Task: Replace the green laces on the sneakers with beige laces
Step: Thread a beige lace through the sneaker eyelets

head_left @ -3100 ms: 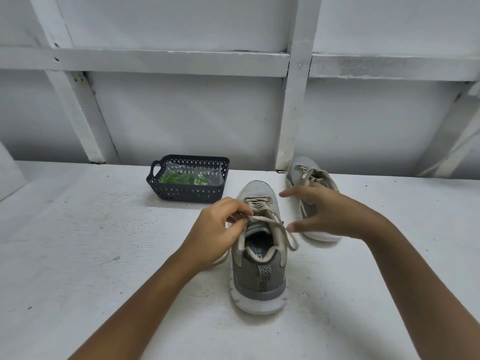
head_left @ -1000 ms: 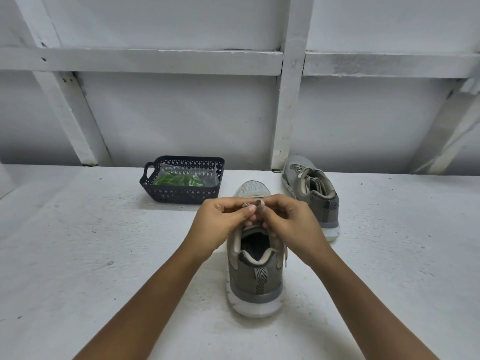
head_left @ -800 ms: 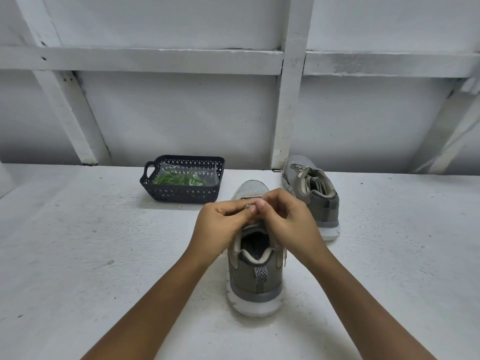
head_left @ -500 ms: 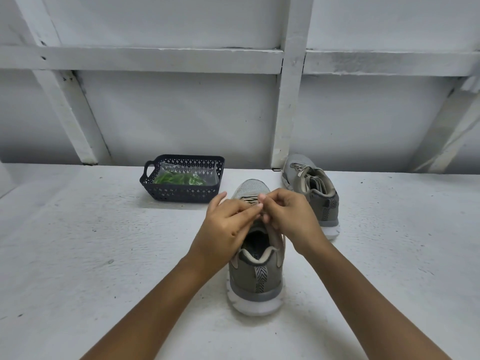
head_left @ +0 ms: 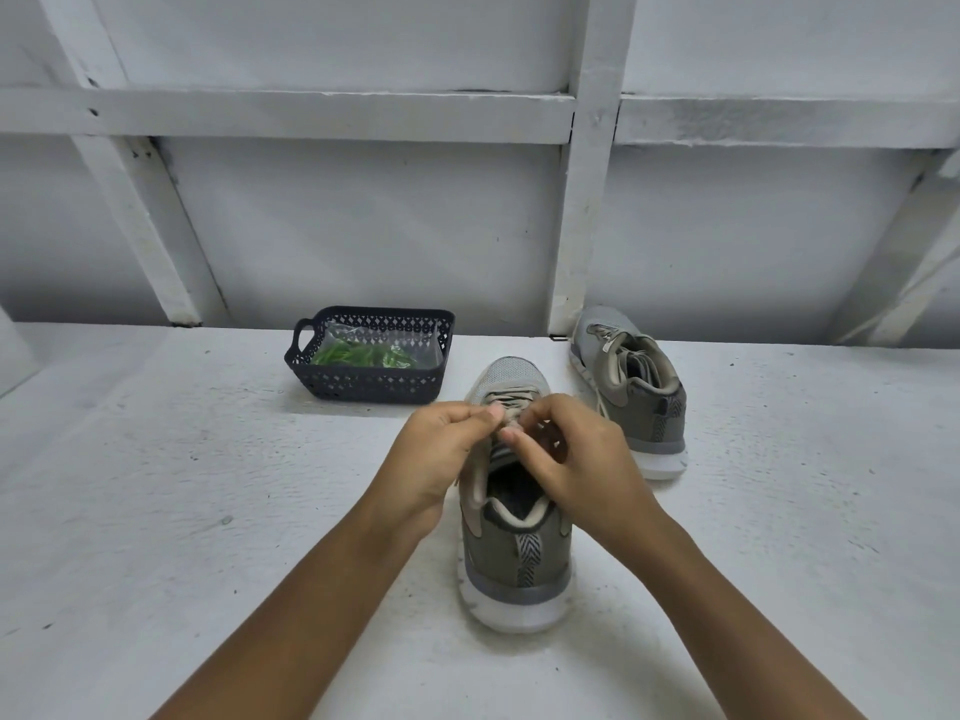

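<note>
Item: beige lace (head_left: pixel 511 401), threaded across the eyelets of the near sneaker (head_left: pixel 514 553), which stands heel toward the viewer, mid-way across the white table (head_left: pixel 156 485); judged light, soft and limp, apt to slip unless pinched close to the shoe, near its ends; flat woven band, pale against grey-olive mesh; left hand (head_left: pixel 441 454) and right hand (head_left: pixel 576 459), fingertips drawn together, pinching the lace above the tongue; far sneaker (head_left: pixel 631 392), behind and rightward, beige-laced, ends loose; green laces (head_left: pixel 358 354), bagged, in the dark basket (head_left: pixel 363 389) at the back.
</note>
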